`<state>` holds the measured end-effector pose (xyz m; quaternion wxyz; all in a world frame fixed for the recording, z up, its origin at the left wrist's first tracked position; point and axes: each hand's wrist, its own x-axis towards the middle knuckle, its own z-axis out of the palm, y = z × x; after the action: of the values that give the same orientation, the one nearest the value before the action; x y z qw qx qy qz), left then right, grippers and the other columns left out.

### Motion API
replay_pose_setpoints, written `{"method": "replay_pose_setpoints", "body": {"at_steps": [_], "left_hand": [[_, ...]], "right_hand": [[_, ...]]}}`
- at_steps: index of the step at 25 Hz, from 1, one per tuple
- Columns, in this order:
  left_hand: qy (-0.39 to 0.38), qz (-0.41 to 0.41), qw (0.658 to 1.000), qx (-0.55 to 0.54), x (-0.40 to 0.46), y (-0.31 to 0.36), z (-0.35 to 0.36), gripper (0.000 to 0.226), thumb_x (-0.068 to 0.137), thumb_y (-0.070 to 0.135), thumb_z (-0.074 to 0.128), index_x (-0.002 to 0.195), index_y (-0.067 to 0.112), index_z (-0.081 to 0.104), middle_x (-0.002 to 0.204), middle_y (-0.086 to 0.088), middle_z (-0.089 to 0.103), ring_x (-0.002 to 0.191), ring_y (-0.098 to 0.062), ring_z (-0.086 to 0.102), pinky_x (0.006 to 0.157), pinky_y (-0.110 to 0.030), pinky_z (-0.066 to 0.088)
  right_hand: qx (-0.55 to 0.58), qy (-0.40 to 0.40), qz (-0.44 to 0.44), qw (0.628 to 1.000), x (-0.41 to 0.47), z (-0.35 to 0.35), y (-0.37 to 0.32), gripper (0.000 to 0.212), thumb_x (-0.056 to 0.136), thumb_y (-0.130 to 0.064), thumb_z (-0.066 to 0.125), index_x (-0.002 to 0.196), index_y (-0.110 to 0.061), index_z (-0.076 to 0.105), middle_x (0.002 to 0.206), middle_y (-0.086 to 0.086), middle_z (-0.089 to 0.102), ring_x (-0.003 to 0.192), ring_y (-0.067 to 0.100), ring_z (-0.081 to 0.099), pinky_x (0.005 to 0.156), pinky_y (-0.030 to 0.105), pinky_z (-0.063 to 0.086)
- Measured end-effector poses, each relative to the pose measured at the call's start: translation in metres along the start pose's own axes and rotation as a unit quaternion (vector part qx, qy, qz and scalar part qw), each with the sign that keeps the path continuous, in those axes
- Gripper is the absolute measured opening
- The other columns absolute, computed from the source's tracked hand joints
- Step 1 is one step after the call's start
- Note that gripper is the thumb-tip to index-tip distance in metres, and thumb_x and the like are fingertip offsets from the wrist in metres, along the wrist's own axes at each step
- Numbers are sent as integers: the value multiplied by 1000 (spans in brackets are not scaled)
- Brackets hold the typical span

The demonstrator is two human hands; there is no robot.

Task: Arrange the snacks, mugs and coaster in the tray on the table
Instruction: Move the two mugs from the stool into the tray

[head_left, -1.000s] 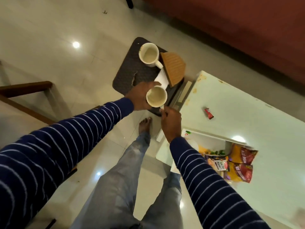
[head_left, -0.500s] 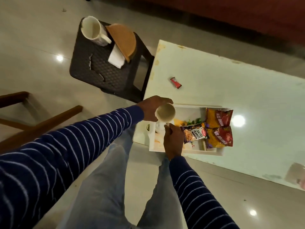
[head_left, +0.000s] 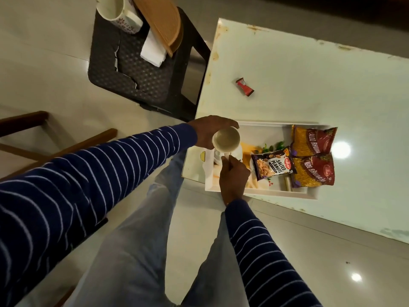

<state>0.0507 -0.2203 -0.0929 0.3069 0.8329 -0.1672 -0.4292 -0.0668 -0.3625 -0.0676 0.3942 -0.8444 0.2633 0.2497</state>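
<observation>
- gripping a cream mug around its side, the left hand holds it upright above the tray's left end.
- the right hand has its fingers pinched on the mug's handle.
- three snack packets lie toward the tray's right end.
- the tray sits at the table's near-left corner.
- a second mug and the wooden coaster rest on the dark stool.
</observation>
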Motion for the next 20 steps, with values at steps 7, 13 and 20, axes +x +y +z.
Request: {"method": "replay_pose_setpoints", "body": {"at_steps": [7,13,20], "left_hand": [[-14,19,999,41,1,-6,-2,100,69,11,87,150,23,30,153,-4,39,136,-28,42,104,-33,41],[101,18,994,44,-41,-41,-18,100,79,12,76,155,30,13,163,3,17,143,-21,34,105,-32,44],[390,-37,918,64,-123,-139,-130,74,83,19,72,147,15,37,151,-9,41,140,-24,37,112,-48,37]], "right_hand": [[-5,4,-9,1000,-2,5,-2,24,98,-25,61,89,-6,73,81,6,73,66,12,52,66,17,34],[86,171,25,981,-11,-18,-39,40,92,-43,64,116,-11,67,76,-7,65,69,0,62,70,12,50],[90,57,-213,971,32,32,-196,31,97,-24,63,122,-7,67,102,-3,71,87,4,65,81,15,53]]}}
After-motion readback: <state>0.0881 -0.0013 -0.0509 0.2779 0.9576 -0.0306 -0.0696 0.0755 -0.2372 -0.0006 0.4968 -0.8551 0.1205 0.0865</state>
